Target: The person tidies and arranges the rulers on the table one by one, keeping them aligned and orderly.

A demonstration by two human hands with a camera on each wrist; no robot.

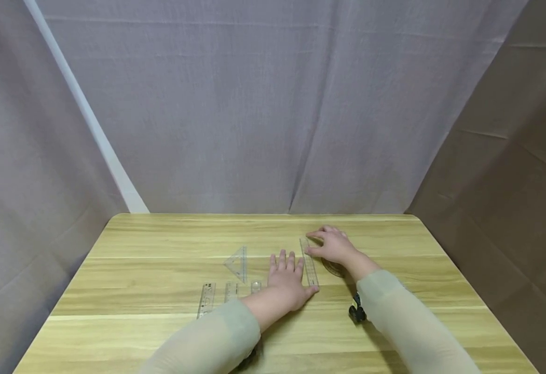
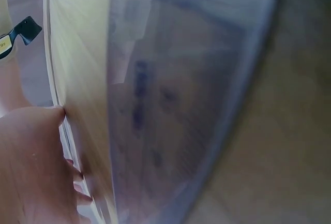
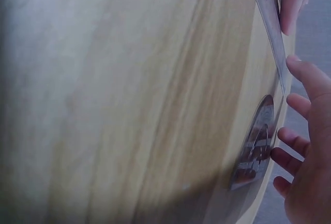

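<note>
A clear straight ruler (image 1: 310, 265) lies lengthwise on the table between the two hands. My left hand (image 1: 286, 284) is spread out flat at its left side, with the thumb touching the near end. By the far end, my right hand (image 1: 335, 246) has its thumb at the ruler's right edge and its index finger by the tip. In the right wrist view, the right hand's fingers (image 3: 293, 140) are apart and loosely bent. Partly under that hand in the head view is a clear protractor (image 1: 332, 268), seen also in the right wrist view.
Left of the hands lie a clear set square (image 1: 239, 264) and several clear rulers, including a wide one (image 1: 206, 298) and a narrower one (image 1: 231, 292). A blurred clear plastic piece (image 2: 170, 94) fills much of the left wrist view. Grey curtains (image 1: 235, 119) stand behind the wooden table (image 1: 161, 265).
</note>
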